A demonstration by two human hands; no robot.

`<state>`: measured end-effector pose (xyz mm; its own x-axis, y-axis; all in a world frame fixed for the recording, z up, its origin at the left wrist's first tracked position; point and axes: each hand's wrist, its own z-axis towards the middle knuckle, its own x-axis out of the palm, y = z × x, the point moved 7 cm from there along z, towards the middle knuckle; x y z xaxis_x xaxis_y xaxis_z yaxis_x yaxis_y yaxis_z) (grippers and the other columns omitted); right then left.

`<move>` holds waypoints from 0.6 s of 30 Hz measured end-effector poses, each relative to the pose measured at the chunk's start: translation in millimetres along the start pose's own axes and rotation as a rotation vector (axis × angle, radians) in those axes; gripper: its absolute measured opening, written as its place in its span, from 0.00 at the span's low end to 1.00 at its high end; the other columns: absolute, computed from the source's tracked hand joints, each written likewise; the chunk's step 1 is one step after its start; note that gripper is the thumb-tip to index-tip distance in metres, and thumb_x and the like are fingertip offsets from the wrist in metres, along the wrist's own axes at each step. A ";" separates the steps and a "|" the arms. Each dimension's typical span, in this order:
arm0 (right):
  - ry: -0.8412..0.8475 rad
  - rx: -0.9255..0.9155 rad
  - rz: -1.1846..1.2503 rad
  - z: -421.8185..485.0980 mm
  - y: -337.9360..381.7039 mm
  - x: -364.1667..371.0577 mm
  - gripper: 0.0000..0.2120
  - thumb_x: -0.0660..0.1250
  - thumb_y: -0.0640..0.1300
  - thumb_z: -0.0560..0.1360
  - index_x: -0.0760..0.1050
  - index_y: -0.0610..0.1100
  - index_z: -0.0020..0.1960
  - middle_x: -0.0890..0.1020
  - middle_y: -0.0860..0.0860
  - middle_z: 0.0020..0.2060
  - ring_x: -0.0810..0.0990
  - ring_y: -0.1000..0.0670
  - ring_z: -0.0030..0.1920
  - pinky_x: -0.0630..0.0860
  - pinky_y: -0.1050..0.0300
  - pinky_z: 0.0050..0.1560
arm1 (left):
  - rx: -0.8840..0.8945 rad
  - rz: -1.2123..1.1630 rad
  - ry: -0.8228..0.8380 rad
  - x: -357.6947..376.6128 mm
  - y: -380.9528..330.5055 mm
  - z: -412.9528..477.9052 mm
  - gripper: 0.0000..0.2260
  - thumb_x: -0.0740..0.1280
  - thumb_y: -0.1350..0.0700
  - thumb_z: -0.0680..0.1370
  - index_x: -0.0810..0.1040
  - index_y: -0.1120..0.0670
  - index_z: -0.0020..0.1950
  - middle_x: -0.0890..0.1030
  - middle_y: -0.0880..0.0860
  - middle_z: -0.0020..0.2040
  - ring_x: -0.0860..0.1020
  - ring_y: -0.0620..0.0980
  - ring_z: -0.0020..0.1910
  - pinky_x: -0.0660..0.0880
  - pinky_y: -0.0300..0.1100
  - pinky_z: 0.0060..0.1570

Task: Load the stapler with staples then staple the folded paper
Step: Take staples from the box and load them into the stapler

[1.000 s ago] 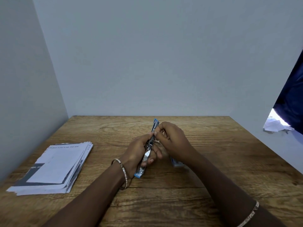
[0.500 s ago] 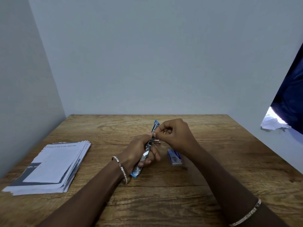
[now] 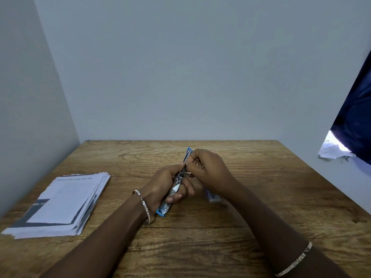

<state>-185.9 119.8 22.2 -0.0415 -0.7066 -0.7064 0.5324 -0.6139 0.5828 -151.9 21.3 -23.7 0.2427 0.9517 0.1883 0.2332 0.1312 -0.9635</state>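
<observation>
**Blue stapler opened flat and held over the counter by both hands**

Blue plastic and bright metal make up the stapler (image 3: 175,184), which lies opened out long and thin, running from near the left wrist up and away toward the far edge of the wooden counter (image 3: 261,197). The left hand (image 3: 166,185) is wrapped round its lower half, fingers curled under and thumb on top, with the near blue end sticking out below the palm. The right hand (image 3: 208,167) is closed in a pinch at the stapler's middle, thumb and forefinger pressed together on the metal part there; whether a strip of staples sits between them is too small to tell. The far blue tip pokes out above the right hand's knuckles. Just beside the right wrist, on the counter, lies a small blue-and-white staple box (image 3: 213,197), partly hidden by the arm. Well apart on the left side of the counter rests the stack of folded paper (image 3: 60,205), printed side up. Each wrist carries a thin silver bangle (image 3: 143,205)
</observation>
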 end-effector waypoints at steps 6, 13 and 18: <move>0.004 0.004 0.226 -1.8 -4.8 -3.6 0.04 0.66 0.37 0.77 0.79 0.37 0.46 0.77 0.57 0.32 0.74 0.63 0.31 0.70 0.69 0.34 | -0.041 -0.063 0.027 -4.7 4.4 4.4 0.28 0.49 0.50 0.86 0.74 0.69 0.40 0.74 0.58 0.19 0.62 0.45 0.11 0.57 0.31 0.12; 0.035 0.120 0.188 1.5 -27.8 -28.2 0.07 0.66 0.40 0.78 0.76 0.46 0.41 0.75 0.58 0.32 0.72 0.62 0.31 0.68 0.69 0.35 | -0.006 -0.243 0.031 -14.6 7.6 12.2 0.21 0.52 0.52 0.84 0.75 0.66 0.46 0.77 0.64 0.28 0.62 0.47 0.12 0.57 0.29 0.15; 0.248 0.221 -0.162 -3.9 -56.1 -26.6 0.09 0.64 0.39 0.76 0.76 0.31 0.45 0.75 0.48 0.36 0.72 0.49 0.39 0.69 0.52 0.43 | 0.007 -0.230 0.039 -14.7 6.9 10.7 0.23 0.55 0.48 0.84 0.78 0.64 0.43 0.74 0.64 0.30 0.64 0.47 0.13 0.57 0.31 0.15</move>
<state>-211.3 174.4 6.8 0.1103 -0.5034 -0.8570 0.3394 -0.7913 0.5086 -163.9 11.3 -35.2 0.2196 0.8850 0.4105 0.2803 0.3458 -0.8954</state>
